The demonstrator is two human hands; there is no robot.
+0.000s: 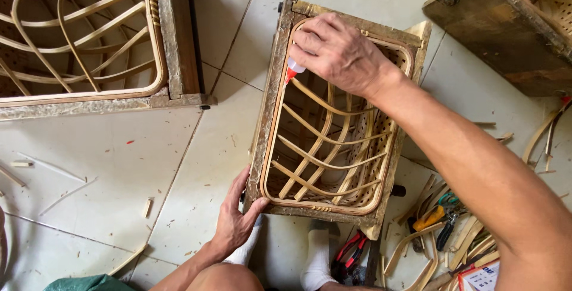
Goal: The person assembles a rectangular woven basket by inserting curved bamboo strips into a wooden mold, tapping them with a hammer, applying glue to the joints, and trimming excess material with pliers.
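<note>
A rattan basket in a rough wooden frame [271,106] stands on the tiled floor in front of me, its open side up, with curved cane strips crossing inside. My right hand [339,52] rests on the basket's far rim and grips a small glue bottle [293,69] with a red nozzle, pointed down at the cane rim on the left side. My left hand [235,216] holds the near left corner of the wooden frame, fingers wrapped around its edge.
A second framed basket [173,40] lies at the top left, a third [500,28] at the top right. Pliers and cutters [441,216] lie among cane offcuts at the lower right, red-handled pliers [351,252] by my white-socked feet. Cane scraps litter the tiles.
</note>
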